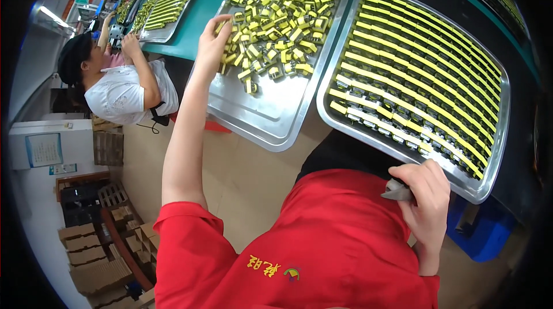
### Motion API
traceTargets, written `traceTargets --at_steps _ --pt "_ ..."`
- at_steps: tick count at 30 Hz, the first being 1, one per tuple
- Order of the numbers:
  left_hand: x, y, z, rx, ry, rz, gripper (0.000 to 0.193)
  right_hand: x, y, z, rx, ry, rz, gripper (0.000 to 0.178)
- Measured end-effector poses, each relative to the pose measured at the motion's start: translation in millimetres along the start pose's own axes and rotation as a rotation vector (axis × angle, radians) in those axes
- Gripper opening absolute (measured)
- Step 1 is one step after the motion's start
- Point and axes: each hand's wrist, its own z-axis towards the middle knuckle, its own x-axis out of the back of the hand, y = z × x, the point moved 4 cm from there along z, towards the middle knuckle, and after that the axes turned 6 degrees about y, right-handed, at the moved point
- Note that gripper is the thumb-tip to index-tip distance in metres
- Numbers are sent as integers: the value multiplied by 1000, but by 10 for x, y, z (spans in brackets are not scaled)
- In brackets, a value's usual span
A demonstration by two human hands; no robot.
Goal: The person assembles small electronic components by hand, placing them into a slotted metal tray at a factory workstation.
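Observation:
My left hand [213, 39] reaches to the left edge of a loose pile of small yellow-and-black transformers [282, 18]. Its thumb and forefinger are apart at the pile's side, and no piece shows between them. The pile fills the far part of a shiny metal tray [253, 116]. To the right, a second metal tray [330, 114] holds similar transformers [415, 72] standing in close, even rows. Close to my body, by that tray's near edge, my right hand [427, 196] is closed around a grey, pointed metal tool [397, 190]; its kind is unclear.
Both trays rest on a green-topped bench [199, 18], their near ends jutting toward me. A co-worker [124, 87] in a white shirt works at the left by another filled tray [173, 12]. A blue bin [484, 234] stands low at right; cardboard boxes [101, 257] are stacked lower left.

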Motion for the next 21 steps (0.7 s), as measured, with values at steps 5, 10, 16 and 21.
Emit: traceTargets --at_steps 5,10,16,21 --pt "-60 165 -568 169 47 -147 30 -28 -23 89 63 -6 23 35" --pt "126 208 -738 -35 213 -102 25 -43 7 -41 45 -61 8 36" --pt "-142 698 -1339 33 10 -448 18 -147 13 -98 -16 -140 52 35" --pt "-926 955 -2329 741 -783 -1163 34 -163 -20 -75 -112 -167 326 32"
